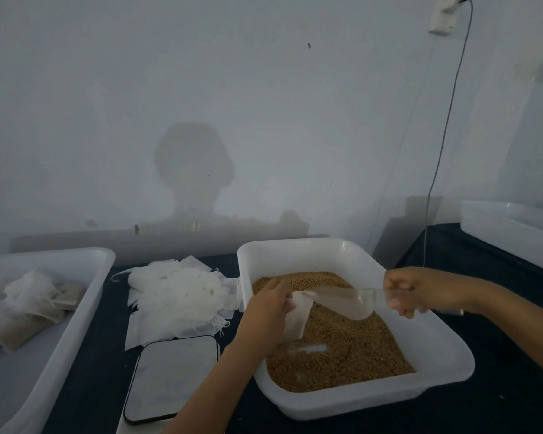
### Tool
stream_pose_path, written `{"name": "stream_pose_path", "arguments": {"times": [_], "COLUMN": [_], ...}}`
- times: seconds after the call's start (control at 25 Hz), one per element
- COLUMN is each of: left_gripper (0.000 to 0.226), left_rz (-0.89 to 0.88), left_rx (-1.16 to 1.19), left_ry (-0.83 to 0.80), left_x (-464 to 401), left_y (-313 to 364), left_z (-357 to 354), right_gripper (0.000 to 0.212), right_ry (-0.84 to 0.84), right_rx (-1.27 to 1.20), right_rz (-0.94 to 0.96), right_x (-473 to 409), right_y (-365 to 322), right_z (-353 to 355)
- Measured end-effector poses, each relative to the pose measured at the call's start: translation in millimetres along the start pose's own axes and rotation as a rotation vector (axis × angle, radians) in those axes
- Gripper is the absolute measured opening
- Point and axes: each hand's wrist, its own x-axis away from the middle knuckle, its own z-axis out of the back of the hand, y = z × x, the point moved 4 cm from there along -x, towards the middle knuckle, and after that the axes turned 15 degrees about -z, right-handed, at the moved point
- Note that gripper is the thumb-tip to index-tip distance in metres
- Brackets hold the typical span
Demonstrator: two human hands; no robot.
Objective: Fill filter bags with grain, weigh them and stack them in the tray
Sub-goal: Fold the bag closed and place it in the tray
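So the left hand (271, 303) is pinching the top edge of a white filter bag (297, 317) that hangs mouth-up, long axis running up and down over the grain (342, 352), while the right hand (411, 291) grips the handle of a clear plastic scoop (345, 300). Scoop lies roughly level, long axis left-right, its tip pointing left at the bag's mouth. All of it's above the white grain tub (445, 349); loose empty bags (176, 292) and the scale (173, 375) sit to the left, then the tray (85, 296) with filled bags.
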Motion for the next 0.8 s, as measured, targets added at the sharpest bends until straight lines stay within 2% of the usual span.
{"name": "stream_pose_path", "arguments": {"times": [0.12, 0.2, 0.32, 0.4, 0.48, 0.72, 0.8], "left_gripper": [0.013, 0.011, 0.013, 0.016, 0.017, 0.013, 0.014], "left_rz": [0.073, 0.097, 0.118, 0.132, 0.146, 0.205, 0.22], "left_rx": [0.133, 0.229, 0.336, 0.409, 0.465, 0.651, 0.677], "left_ry": [0.184, 0.268, 0.349, 0.4, 0.434, 0.527, 0.549], "left_x": [0, 0, 1, 3, 6, 30, 42], "left_y": [-1, 0, 2, 2, 3, 0, -4], "left_z": [14, 25, 43, 55, 65, 85, 95], "right_gripper": [0.007, 0.009, 0.017, 0.041, 0.055, 0.063, 0.053], "right_ry": [0.036, 0.098, 0.191, 0.225, 0.254, 0.278, 0.333], "right_rx": [-0.172, -0.175, 0.025, 0.129, 0.154, 0.381, 0.389], "right_rz": [-0.079, -0.129, -0.174, -0.236, -0.311, -0.392, -0.34], "right_x": [-9, -20, -41, -60, -76, -83, -72], "right_y": [13, 12, 3, 1, 0, -3, -21], "right_z": [-17, -31, -55, -70, -85, -111, -108]}}
